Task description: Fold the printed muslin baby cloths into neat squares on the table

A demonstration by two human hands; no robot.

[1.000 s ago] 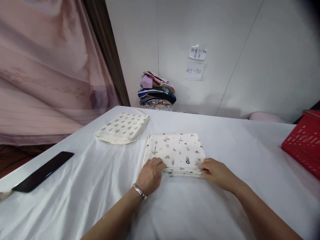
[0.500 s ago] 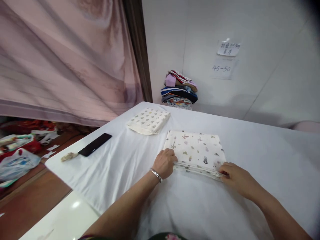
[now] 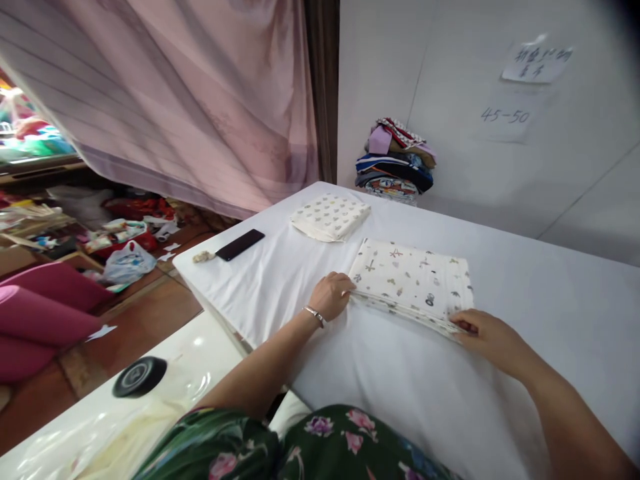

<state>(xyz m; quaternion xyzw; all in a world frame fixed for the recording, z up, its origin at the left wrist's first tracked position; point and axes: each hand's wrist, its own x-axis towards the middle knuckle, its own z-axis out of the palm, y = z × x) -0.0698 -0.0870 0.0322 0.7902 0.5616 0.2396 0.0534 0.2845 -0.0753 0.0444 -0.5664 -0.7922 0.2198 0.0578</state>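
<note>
A folded white cloth [image 3: 413, 280] with small printed motifs lies in layers on the white-covered table. At its near left corner, my left hand [image 3: 331, 295] pinches the layered edge, a silver bracelet on the wrist. My right hand [image 3: 483, 337] grips the near right corner between thumb and curled fingers. Farther back and to the left rests a second folded cloth [image 3: 330, 217], cream with small grey prints, touched by neither hand.
A black phone [image 3: 241, 245] with a fluffy charm lies near the table's left edge. Beyond the far edge stands a stack of folded fabrics [image 3: 395, 163] against the wall. A black round object [image 3: 140, 377] sits on a white surface at lower left. A pink curtain [image 3: 225, 100] hangs behind.
My view has swung left and tilted down, so more floor and my floral clothing show. Both hands keep their hold on the folded cloth's near corners.
</note>
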